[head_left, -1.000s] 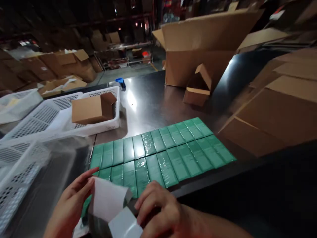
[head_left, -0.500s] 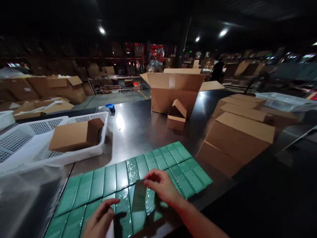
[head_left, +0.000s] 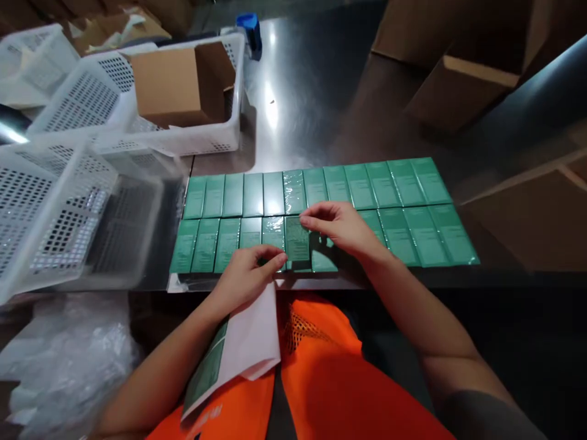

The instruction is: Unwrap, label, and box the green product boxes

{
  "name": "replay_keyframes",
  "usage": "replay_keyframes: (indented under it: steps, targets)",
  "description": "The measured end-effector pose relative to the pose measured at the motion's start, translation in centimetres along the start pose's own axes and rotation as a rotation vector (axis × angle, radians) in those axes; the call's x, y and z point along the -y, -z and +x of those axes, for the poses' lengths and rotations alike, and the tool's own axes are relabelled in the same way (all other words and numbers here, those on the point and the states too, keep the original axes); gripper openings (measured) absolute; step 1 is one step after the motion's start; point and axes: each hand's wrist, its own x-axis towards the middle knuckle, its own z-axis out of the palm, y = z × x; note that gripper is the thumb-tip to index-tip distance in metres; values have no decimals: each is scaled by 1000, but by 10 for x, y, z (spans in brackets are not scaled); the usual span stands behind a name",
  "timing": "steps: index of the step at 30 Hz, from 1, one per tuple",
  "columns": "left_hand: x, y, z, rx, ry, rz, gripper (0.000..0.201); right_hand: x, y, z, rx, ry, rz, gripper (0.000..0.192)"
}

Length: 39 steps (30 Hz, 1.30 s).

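Two rows of flat green boxes, some with shiny film wrap, lie side by side along the near edge of the metal table. My right hand pinches the upper right corner of a green label, which lies over one box in the front row. Just left of that label's lower edge is my left hand, with thumb and index finger close together. A white sheet with green labels hangs from beneath this hand, held against the palm; the other fingers are hidden.
White perforated baskets stand at the left, one holding an open cardboard box. A blue object, perhaps a tape roll, sits behind. Cardboard cartons occupy the right side. Clear plastic bags hang at lower left.
My view has tilted down toward the table edge. The label in my right hand, raised and bent before, now lies flatter over a box. My left hand has come closer to it.
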Motion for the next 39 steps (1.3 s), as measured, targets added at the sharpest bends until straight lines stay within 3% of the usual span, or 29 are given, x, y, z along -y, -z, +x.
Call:
replay_keyframes:
  steps: [5,10,15,24,32,36,39]
  targets:
    - [-1,-12,1,53,10,61,38,-9,-4,-7,-60,61,-126,23]
    - [-3,-22,2,90,56,136,38,-24,-8,-13,-218,195,-463,9]
    - [-3,-23,7,107,108,192,37,-35,-15,-14,-274,250,-641,6]
    - [-7,-21,17,137,202,224,36,-37,-19,-14,-287,175,-726,10]
    - [-24,-22,19,143,132,532,29,-43,-23,-18,-317,206,-815,11]
    - [-25,-20,13,178,111,622,29,-42,-24,-15,-359,207,-803,42]
    - [-21,-11,3,159,104,551,33,-39,-25,-14,-332,208,-715,34]
